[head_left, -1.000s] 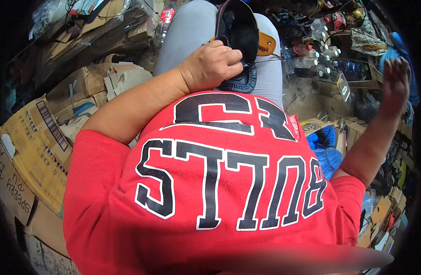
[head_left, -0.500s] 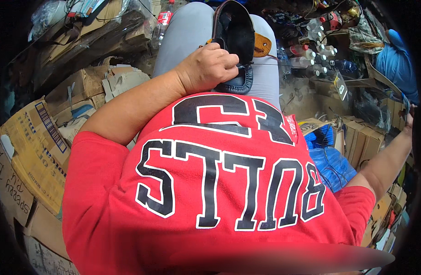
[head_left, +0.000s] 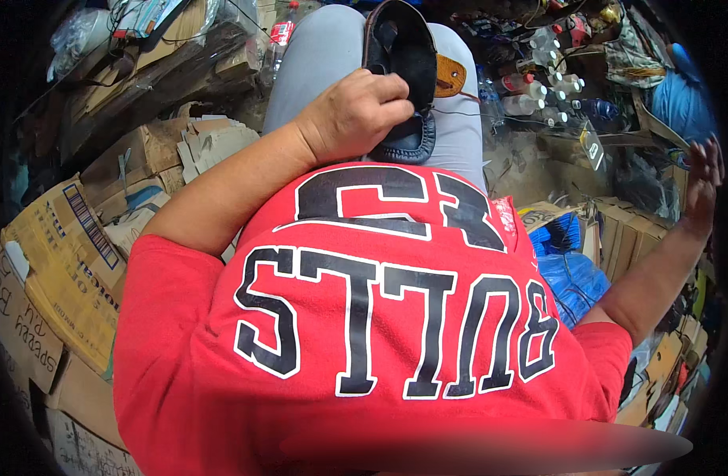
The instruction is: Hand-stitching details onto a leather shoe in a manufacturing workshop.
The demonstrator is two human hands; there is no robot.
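Observation:
On my lap lies a dark leather shoe [head_left: 415,59] with a black inside, a gathered toe near my shirt and a tan leather flap [head_left: 450,76] at its right side. My left hand [head_left: 360,111] is closed at the shoe's left edge, its knuckles up and fingertips curled out of sight over the opening. A thin dark thread [head_left: 491,112] runs from the shoe to the right; its far end is hard to follow. Out at the far right my right hand [head_left: 703,184] is raised with fingers stretched and apart, beside a blue cloth bundle; I make out nothing in it.
Several plastic bottles [head_left: 530,95] lie right of my knees, and a red-labelled bottle [head_left: 282,33] stands left of them. Flattened cardboard boxes [head_left: 70,262] pile up on the left. A blue plastic bag [head_left: 570,282] and more cardboard [head_left: 622,234] sit near my right elbow.
My right hand has risen and come further into view at the right, its fingers now showing. The left hand and the shoe have shifted slightly left.

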